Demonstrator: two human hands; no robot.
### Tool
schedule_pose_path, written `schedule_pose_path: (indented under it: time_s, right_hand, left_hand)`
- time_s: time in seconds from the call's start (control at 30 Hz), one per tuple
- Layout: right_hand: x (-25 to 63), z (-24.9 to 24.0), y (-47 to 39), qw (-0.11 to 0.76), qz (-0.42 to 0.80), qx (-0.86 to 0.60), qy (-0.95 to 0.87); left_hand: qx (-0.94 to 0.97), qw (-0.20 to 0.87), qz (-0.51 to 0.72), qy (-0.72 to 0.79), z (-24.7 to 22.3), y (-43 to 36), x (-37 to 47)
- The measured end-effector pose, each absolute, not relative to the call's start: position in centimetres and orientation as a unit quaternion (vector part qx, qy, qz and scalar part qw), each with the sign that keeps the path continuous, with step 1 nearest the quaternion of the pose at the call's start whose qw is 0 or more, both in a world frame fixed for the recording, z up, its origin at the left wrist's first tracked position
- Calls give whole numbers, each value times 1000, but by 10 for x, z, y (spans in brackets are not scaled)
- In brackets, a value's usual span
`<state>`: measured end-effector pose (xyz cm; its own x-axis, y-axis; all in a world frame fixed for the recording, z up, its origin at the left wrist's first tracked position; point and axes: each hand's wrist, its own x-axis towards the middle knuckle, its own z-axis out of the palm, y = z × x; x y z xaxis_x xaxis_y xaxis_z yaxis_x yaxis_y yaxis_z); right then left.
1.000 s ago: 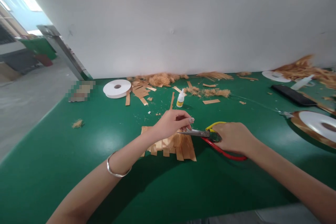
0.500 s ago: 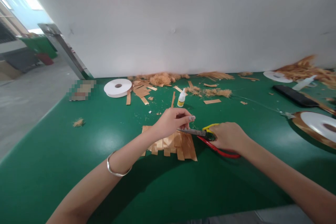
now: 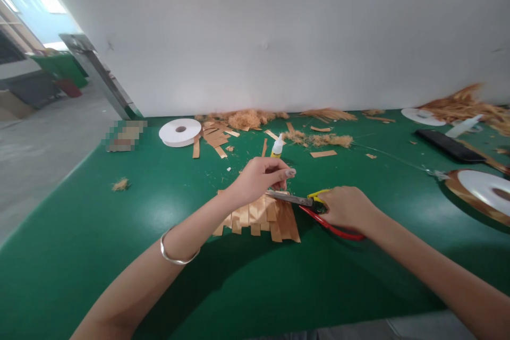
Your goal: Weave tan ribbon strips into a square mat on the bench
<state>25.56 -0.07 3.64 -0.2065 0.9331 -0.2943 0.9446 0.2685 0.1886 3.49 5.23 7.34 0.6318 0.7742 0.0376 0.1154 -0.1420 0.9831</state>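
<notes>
The layered piece of tan strips [image 3: 261,217] lies on the green table [image 3: 79,255] in front of the person, partly beneath the left hand, its uneven strip ends pointing towards the near side. Far left, a small fibre tuft [image 3: 120,185] sits by itself, with a white reel [image 3: 169,132] beyond it and loose tan strips [image 3: 215,138] just beside the reel. The left hand [image 3: 255,180], with a bracelet [image 3: 175,260] on its wrist, is over the upper edge of the piece, thumb and fingers drawn close in a narrow pinch; I cannot tell what, if anything, is between them. Behind that hand stands a small white bottle [image 3: 277,144].

The piece looks very light, thin and soft — more like ribbon than board — and its smooth sheen suggests it may slide a little. The free ends probably bend, fray or split easily, so the better hold seems to be the upper edge, where the strips gather, pinched flat rather than pulled by one end.

To the right, the right hand [image 3: 346,207] is closed around the scissors [image 3: 292,199], their blades reaching left over the piece's upper edge, near the left fingertips. Farther right lies a ribbon roll [image 3: 474,186].
</notes>
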Motion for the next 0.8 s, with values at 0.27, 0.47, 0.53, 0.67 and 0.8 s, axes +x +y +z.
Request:
schedule_pose_path:
  time_s: [0.27, 0.47, 0.53, 0.67, 0.8]
  right_hand:
    - [256, 39, -3, 181, -7, 615, 767]
    - [261, 43, -9, 181, -3, 616, 766]
    - [264, 44, -12, 185, -3, 621, 762]
    - [267, 47, -16, 199, -10, 633, 748]
    - [265, 55, -21, 202, -23, 642, 739]
  left_hand:
    - [709, 561, 280, 322, 70, 54, 33]
    - [703, 565, 286, 323, 65, 59, 32]
    - [704, 562, 290, 322, 65, 59, 32]
    - [705, 555, 291, 332, 67, 59, 31]
    - [706, 558, 293, 324, 65, 59, 31]
